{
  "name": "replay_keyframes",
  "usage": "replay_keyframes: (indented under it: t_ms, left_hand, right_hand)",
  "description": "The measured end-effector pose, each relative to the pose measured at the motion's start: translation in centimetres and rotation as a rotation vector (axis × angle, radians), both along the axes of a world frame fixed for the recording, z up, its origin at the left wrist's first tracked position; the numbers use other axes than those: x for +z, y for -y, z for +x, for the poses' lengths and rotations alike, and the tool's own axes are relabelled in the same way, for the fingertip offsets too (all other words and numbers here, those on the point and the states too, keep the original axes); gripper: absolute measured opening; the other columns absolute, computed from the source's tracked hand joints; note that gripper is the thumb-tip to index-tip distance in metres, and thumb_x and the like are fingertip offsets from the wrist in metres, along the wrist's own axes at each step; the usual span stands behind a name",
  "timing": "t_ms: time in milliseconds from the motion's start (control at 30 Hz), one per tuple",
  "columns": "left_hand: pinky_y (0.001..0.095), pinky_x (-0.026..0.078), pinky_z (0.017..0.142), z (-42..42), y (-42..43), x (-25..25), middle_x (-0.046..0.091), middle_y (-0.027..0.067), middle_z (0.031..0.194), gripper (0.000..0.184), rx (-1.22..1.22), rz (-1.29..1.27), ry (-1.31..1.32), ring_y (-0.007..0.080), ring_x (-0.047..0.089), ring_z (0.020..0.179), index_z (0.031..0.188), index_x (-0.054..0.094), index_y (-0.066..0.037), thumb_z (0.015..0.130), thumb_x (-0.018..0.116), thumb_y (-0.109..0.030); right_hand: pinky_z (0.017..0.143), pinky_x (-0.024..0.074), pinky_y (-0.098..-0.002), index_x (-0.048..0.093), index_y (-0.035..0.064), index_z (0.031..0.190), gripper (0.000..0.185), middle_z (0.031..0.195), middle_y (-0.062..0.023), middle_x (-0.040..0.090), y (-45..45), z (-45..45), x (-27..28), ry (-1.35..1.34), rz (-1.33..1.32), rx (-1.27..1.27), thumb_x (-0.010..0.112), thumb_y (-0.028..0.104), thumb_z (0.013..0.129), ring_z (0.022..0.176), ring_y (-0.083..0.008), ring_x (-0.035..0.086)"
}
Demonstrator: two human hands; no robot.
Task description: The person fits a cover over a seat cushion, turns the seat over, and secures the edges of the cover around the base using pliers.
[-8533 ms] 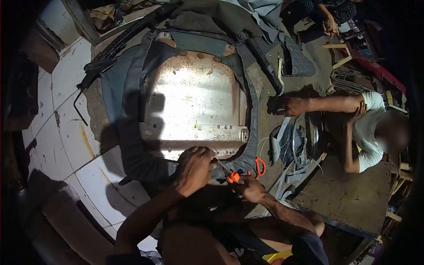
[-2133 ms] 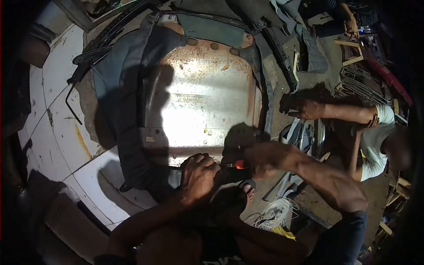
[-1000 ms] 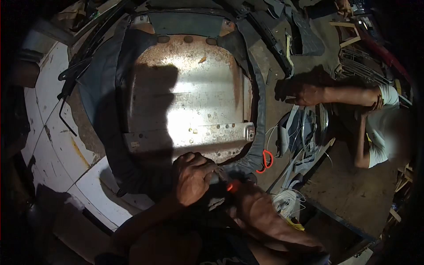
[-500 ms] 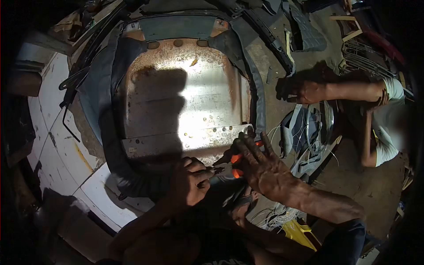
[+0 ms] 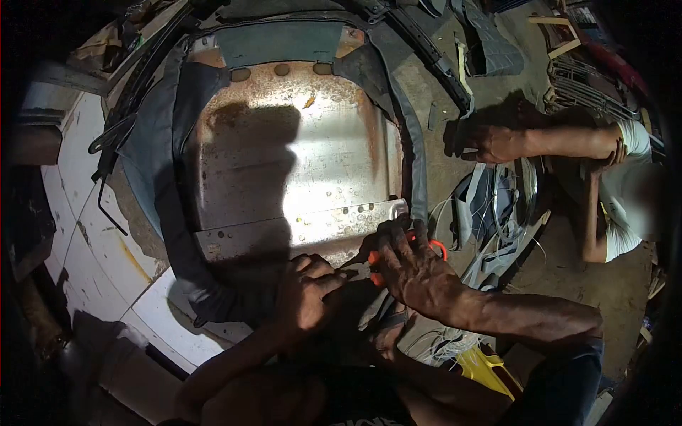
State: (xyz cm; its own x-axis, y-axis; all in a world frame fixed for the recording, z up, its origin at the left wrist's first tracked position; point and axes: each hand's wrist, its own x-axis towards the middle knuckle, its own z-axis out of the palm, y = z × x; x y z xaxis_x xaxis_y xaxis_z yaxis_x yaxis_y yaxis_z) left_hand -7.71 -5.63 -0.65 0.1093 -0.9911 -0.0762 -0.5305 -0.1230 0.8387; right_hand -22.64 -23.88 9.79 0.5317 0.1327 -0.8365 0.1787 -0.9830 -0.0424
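A seat with a grey fabric cover [image 5: 170, 213] around its edges lies in front of me, its rusty metal pan [image 5: 320, 156] facing up. My left hand [image 5: 307, 287] is closed at the seat's near edge, apparently pinching the dark cover there; its fingertips are partly hidden. My right hand [image 5: 419, 273] is wrapped from above around an orange-handled tool [image 5: 442, 248], at the near right corner of the seat. The tool's dark tip points left toward my left fingers. Whether it is pliers or scissors I cannot tell, since my hand covers most of it.
On the right, another person's arm [image 5: 561, 143] reaches toward the floor. Coiled wire and fabric strips [image 5: 497, 206] lie between us. A yellow object [image 5: 483, 369] and thin white wires [image 5: 455, 341] are near my leg. Black metal rails [image 5: 419, 42] lie beyond the seat; white tiles [image 5: 99, 220] are at left.
My right hand has turned on the orange-handled tool, and a curved part of the handle now shows at its right. My left hand stays at the seat's edge. The view has shifted slightly.
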Motion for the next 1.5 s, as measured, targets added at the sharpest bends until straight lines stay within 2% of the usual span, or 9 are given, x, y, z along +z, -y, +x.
replay_keyframes:
  t_ms: [200, 300, 600, 700, 800, 967, 1067, 1167, 1500]
  left_hand:
    - [0.0431, 0.046, 0.089, -0.5, -0.2, -0.4, 0.071, 0.0056, 0.098, 0.023, 0.023, 0.040, 0.075, 0.0273, 0.062, 0.098, 0.100, 0.081, -0.013, 0.078, 0.077, -0.014]
    - [0.0430, 0.046, 0.090, -0.1, -0.3, -0.9, 0.072, 0.0063, 0.100, 0.025, 0.035, -0.020, 0.040, 0.0278, 0.063, 0.096, 0.102, 0.081, -0.013, 0.078, 0.076, -0.010]
    - [0.0402, 0.048, 0.085, -0.4, -0.2, 0.6, 0.070, 0.0110, 0.097, 0.019, 0.148, -0.019, 0.038, 0.0309, 0.063, 0.094, 0.090, 0.073, -0.004, 0.071, 0.073, 0.001]
    - [0.0412, 0.048, 0.082, -0.4, -0.2, 1.2, 0.066, 0.0129, 0.095, 0.020, 0.199, -0.023, 0.082, 0.0314, 0.061, 0.094, 0.091, 0.072, -0.002, 0.071, 0.073, 0.002]
    - [0.0439, 0.047, 0.080, -0.3, -0.3, 0.4, 0.062, 0.0121, 0.091, 0.016, 0.241, -0.055, -0.026, 0.0327, 0.057, 0.093, 0.083, 0.069, -0.004, 0.069, 0.074, 0.000]
    - [0.0430, 0.048, 0.082, 0.3, -0.3, 0.9, 0.062, 0.0141, 0.093, 0.019, 0.231, -0.014, 0.007, 0.0346, 0.060, 0.093, 0.088, 0.070, 0.000, 0.070, 0.072, 0.003]
    - [0.0426, 0.048, 0.080, 0.2, -0.8, 1.2, 0.063, 0.0127, 0.093, 0.016, 0.188, -0.017, 0.006, 0.0333, 0.060, 0.092, 0.085, 0.069, -0.002, 0.070, 0.072, 0.003]
    - [0.0428, 0.048, 0.075, 0.2, -0.1, 0.9, 0.060, 0.0094, 0.085, 0.013, 0.239, -0.088, 0.028, 0.0306, 0.059, 0.086, 0.076, 0.067, -0.006, 0.068, 0.076, -0.001]
    - [0.0432, 0.047, 0.083, -0.2, 0.0, 0.7, 0.062, 0.0099, 0.090, 0.017, 0.223, -0.083, 0.036, 0.0321, 0.060, 0.090, 0.087, 0.072, -0.005, 0.072, 0.073, 0.001]
  right_hand:
    - [0.103, 0.0408, -0.0679, 0.055, -0.0054, 0.141, 0.049, 0.155, -0.0248, 0.043, -0.3, -1.9, -2.2, 0.229, 0.045, -0.097, 0.056, 0.016, 0.097, 0.141, -0.0509, 0.041]
    - [0.099, 0.0433, -0.0601, 0.058, -0.0053, 0.132, 0.040, 0.139, -0.0195, 0.054, 0.4, -2.0, -2.1, 0.217, 0.050, -0.129, 0.055, 0.015, 0.098, 0.134, -0.0411, 0.048]
    - [0.106, 0.0391, -0.0671, 0.052, 0.0019, 0.143, 0.046, 0.145, -0.0210, 0.048, 0.3, -3.1, 1.0, 0.314, 0.002, -0.109, 0.052, 0.019, 0.100, 0.138, -0.0445, 0.045]
    - [0.093, 0.0513, -0.0510, 0.060, 0.0019, 0.123, 0.035, 0.124, -0.0178, 0.056, 0.2, -2.2, 2.5, 0.420, 0.125, -0.445, 0.061, 0.011, 0.089, 0.115, -0.0392, 0.058]
    - [0.089, 0.0531, -0.0520, 0.060, 0.0018, 0.121, 0.037, 0.117, -0.0194, 0.057, -1.7, -1.5, 3.6, 0.681, 0.258, -0.863, 0.064, 0.010, 0.085, 0.108, -0.0388, 0.060]
    - [0.082, 0.0574, -0.0495, 0.060, 0.0035, 0.121, 0.039, 0.113, -0.0160, 0.058, -2.9, -3.7, 0.8, 0.573, 0.043, -0.462, 0.065, 0.010, 0.083, 0.100, -0.0366, 0.063]
    - [0.093, 0.0522, -0.0483, 0.059, 0.0115, 0.131, 0.045, 0.117, -0.0149, 0.058, -3.2, -3.1, 1.8, 0.710, 0.205, -0.908, 0.062, 0.013, 0.086, 0.108, -0.0370, 0.060]
    - [0.092, 0.0517, -0.0470, 0.059, 0.0094, 0.129, 0.044, 0.116, -0.0176, 0.058, -2.8, -5.0, 0.1, 0.475, 0.012, -0.574, 0.062, 0.014, 0.086, 0.110, -0.0385, 0.058]
    - [0.097, 0.0436, -0.0588, 0.062, 0.0047, 0.130, 0.045, 0.132, -0.0252, 0.054, -8.1, -3.6, 3.9, 0.395, -0.141, -0.567, 0.061, 0.022, 0.089, 0.117, -0.0450, 0.055]
